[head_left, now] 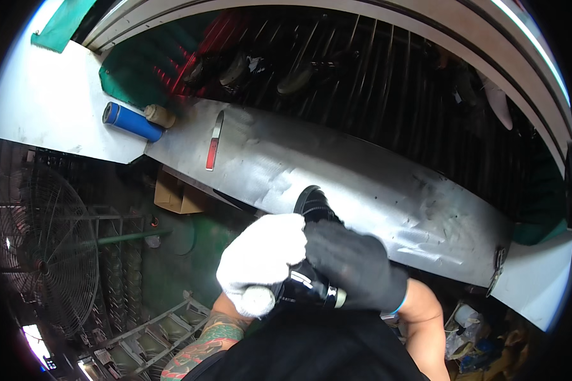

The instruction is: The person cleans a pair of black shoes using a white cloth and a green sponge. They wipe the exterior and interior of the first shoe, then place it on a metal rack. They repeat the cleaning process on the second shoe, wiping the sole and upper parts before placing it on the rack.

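Note:
A glossy black shoe [306,286] is held close in front of my body, over the near edge of the metal ledge. My left hand [259,251], in a white knit glove, is closed round its left side. On the other side, my right hand [356,260], in a dark glove, grips it too, with the fingers curled toward the left hand. One ribbed, rounded end points away from me; the gloves hide much of the middle. A red-handled knife [211,151] lies on the metal ledge, beyond my left hand and touched by neither hand.
Beyond the metal ledge [388,171] run dark conveyor rods carrying several shoes [295,81], under a red glow at left. A blue cylinder [133,121] and a tan roll [160,116] sit at the ledge's left end. A large fan [44,254] stands left, near a cardboard box [178,193].

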`<act>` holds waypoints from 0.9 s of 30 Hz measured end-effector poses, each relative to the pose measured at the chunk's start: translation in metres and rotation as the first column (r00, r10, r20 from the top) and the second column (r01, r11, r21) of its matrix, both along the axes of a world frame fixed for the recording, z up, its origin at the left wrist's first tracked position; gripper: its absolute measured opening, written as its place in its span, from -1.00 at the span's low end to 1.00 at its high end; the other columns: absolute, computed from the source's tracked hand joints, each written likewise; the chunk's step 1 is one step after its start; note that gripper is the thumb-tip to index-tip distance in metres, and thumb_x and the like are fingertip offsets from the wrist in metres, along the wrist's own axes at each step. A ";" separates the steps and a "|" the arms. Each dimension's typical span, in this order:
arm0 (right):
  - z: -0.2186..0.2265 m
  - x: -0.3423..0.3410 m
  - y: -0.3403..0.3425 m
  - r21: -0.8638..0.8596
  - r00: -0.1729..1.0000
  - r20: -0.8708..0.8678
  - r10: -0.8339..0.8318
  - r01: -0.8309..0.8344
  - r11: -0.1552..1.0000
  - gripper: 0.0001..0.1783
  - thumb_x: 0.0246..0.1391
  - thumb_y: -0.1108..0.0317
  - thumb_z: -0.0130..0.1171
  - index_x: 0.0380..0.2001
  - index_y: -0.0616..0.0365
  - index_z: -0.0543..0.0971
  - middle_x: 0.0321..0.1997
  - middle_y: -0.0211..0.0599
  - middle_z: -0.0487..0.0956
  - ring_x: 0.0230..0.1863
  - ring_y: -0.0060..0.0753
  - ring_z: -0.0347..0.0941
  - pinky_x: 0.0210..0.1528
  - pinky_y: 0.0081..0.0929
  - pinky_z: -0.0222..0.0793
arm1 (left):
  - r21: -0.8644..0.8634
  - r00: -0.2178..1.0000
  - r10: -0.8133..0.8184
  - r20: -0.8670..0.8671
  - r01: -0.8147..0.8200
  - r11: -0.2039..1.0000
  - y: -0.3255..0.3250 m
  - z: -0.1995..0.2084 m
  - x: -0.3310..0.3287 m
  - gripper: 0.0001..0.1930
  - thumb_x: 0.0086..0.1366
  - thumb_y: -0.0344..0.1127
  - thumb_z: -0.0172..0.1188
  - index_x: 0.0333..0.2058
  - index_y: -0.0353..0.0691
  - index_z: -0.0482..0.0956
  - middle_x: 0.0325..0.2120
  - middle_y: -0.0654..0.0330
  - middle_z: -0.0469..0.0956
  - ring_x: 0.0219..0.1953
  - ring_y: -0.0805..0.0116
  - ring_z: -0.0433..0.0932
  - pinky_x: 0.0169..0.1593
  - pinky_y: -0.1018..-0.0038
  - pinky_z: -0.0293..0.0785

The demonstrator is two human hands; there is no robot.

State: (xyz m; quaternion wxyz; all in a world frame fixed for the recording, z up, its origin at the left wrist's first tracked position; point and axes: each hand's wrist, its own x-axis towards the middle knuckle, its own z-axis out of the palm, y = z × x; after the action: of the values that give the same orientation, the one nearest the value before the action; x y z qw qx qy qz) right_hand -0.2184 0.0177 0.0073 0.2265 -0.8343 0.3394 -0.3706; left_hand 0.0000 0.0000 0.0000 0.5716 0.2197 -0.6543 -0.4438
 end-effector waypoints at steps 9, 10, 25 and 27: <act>-0.024 -0.001 -0.031 -0.051 0.990 -0.048 -0.133 0.131 0.990 -0.18 -0.17 0.34 0.53 0.26 0.14 0.53 0.29 0.01 0.54 0.34 0.04 0.48 0.29 -0.13 0.52 | 0.100 0.948 0.121 -0.294 -0.096 0.990 -0.011 -0.056 -0.018 -0.60 0.48 -0.14 0.29 0.11 -0.31 0.55 0.16 -0.22 0.55 0.29 -0.25 0.48 0.45 -0.30 0.17; -0.047 0.000 -0.015 0.152 0.963 0.122 -0.239 0.220 0.964 -0.04 -0.26 0.32 0.62 0.31 0.13 0.49 0.33 0.01 0.51 0.36 0.02 0.45 0.32 -0.13 0.49 | 0.067 0.944 0.139 -0.299 -0.125 0.990 -0.005 -0.067 -0.014 -0.49 0.41 -0.09 0.37 0.14 -0.32 0.50 0.18 -0.25 0.51 0.32 -0.24 0.44 0.41 -0.26 0.31; -0.091 0.005 0.047 0.864 0.646 0.481 -0.592 -0.462 0.199 -0.32 0.03 0.50 0.40 0.27 0.29 0.49 0.11 -0.25 0.65 0.08 -0.38 0.59 0.14 -0.37 0.53 | 0.396 0.835 -0.032 0.549 -0.226 0.890 0.031 -0.071 0.013 -0.64 0.30 -0.54 0.36 0.07 -0.45 0.68 -0.01 -0.05 0.73 0.04 0.23 0.70 0.15 0.39 0.58; -0.075 -0.007 0.033 0.887 0.795 0.437 -0.420 -0.303 0.348 -0.31 0.02 0.46 0.43 0.26 0.30 0.49 0.09 -0.25 0.65 0.09 -0.39 0.58 0.17 -0.34 0.52 | 0.524 0.888 0.010 0.459 -0.280 0.804 0.012 -0.068 0.011 -0.59 0.25 -0.46 0.46 0.07 -0.43 0.67 -0.16 0.08 0.72 -0.18 0.35 0.68 0.01 0.43 0.61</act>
State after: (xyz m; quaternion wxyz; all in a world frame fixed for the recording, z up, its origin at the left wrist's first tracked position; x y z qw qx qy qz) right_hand -0.2258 0.0510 -0.0680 0.7404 -0.3717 0.4284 -0.3608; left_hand 0.0114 0.0122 -0.0678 0.3500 0.5262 -0.5800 -0.5139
